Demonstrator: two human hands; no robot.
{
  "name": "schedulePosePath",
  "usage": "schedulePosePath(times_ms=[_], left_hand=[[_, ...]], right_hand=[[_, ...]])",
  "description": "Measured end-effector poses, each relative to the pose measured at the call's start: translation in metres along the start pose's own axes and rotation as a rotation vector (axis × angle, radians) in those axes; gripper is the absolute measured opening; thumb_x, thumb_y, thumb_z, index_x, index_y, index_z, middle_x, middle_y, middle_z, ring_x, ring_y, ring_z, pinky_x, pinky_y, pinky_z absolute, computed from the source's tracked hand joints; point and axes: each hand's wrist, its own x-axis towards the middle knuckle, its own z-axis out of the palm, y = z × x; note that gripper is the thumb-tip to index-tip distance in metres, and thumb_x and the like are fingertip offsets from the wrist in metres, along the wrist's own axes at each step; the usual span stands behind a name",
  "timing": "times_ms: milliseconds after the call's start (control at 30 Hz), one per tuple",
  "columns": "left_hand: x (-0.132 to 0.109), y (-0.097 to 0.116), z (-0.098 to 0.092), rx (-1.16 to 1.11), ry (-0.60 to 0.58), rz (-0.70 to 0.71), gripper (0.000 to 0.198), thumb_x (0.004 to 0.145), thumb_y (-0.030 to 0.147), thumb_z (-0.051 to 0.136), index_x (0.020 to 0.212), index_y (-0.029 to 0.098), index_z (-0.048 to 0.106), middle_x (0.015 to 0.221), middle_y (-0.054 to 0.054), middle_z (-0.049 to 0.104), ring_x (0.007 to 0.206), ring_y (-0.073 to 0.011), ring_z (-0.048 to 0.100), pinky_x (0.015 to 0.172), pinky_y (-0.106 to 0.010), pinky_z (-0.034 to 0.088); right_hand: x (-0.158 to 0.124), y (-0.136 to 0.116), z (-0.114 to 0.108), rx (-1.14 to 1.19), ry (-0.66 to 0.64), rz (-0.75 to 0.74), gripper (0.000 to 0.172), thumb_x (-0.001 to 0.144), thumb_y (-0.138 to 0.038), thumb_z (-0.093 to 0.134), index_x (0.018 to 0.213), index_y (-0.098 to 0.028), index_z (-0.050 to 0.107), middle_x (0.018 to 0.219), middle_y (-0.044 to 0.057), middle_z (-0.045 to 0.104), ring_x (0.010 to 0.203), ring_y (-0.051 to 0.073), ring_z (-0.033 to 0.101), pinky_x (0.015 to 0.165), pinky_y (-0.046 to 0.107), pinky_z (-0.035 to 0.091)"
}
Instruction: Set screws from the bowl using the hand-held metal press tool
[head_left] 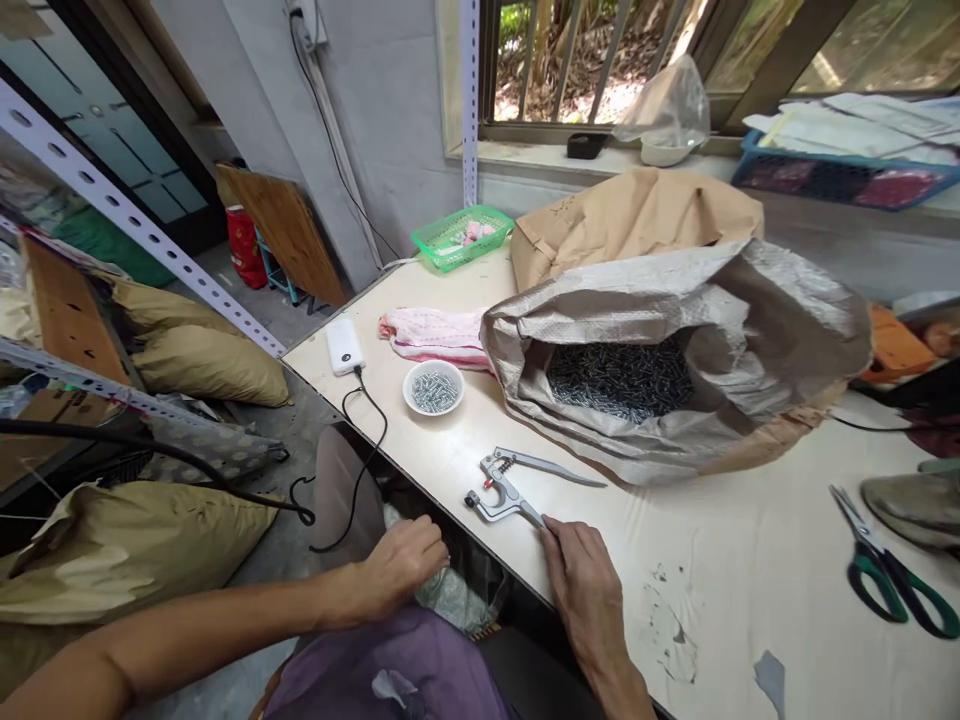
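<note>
My right hand rests on the table edge, fingers curled down, fingertips touching the lower handle of the metal snap pliers that lie flat on the white table. My left hand hangs below the table edge over my lap, fingers curled onto a crumpled plastic bag. A small white bowl of tiny metal pieces stands beyond the pliers. A large silver-lined sack lies open, full of small dark parts.
A white power bank with a black cable, a pink cloth and a green basket lie at the far left. Green-handled scissors lie at the right. Stuffed sacks and metal racking fill the floor on the left.
</note>
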Motion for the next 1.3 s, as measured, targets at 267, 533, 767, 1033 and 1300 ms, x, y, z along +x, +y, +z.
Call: schedulePosePath(times_ms=[267,533,767,1033,1300], left_hand=[[0.009,-0.014,0.001,0.124,0.016,-0.018,0.011,0.091,0.018,0.047,0.085,0.018,0.056,0.077,-0.004,0.055,0.076,-0.0164,0.049,0.059,-0.025,0.038],[0.121,-0.066,-0.084,0.128,0.187,-0.625,0.012,0.09,0.021,0.048,0.088,0.017,0.059,0.099,-0.01,0.058,0.099,-0.0236,0.05,0.068,-0.029,0.047],[0.145,-0.086,-0.095,0.025,-0.047,-0.751,0.013,0.082,0.014,0.051,0.085,0.015,0.064,0.096,-0.009,0.062,0.096,-0.0231,0.058,0.075,-0.03,0.047],[0.132,-0.085,-0.105,-0.072,0.082,-0.654,0.015,0.075,0.007,0.049,0.08,0.014,0.062,0.084,-0.005,0.063,0.081,-0.0172,0.06,0.072,-0.026,0.046],[0.103,-0.069,-0.087,-1.122,0.177,-0.669,0.007,0.067,0.012,0.057,0.074,0.013,0.054,0.054,0.006,0.048,0.046,-0.0068,0.046,0.045,-0.018,0.039]], right_hand=[[0.004,0.001,0.014,-0.113,0.078,-0.105,0.02,0.093,-0.03,0.039,0.098,-0.02,0.056,0.075,0.004,0.057,0.071,0.017,0.051,0.07,0.032,0.041],[0.0,0.004,0.02,-0.177,0.097,-0.119,0.021,0.092,-0.03,0.04,0.101,-0.02,0.056,0.076,0.005,0.057,0.072,0.019,0.05,0.072,0.035,0.041],[-0.001,0.004,0.022,-0.137,0.124,-0.107,0.021,0.093,-0.029,0.039,0.1,-0.021,0.057,0.076,0.005,0.057,0.071,0.018,0.05,0.072,0.034,0.04],[0.004,0.006,0.02,-0.214,0.132,-0.158,0.018,0.092,-0.025,0.039,0.095,-0.02,0.056,0.074,0.003,0.056,0.067,0.016,0.049,0.066,0.031,0.039],[0.017,-0.004,0.012,-0.326,0.021,-0.071,0.031,0.093,-0.037,0.039,0.111,-0.018,0.055,0.084,0.006,0.061,0.073,0.018,0.053,0.063,0.031,0.038]])
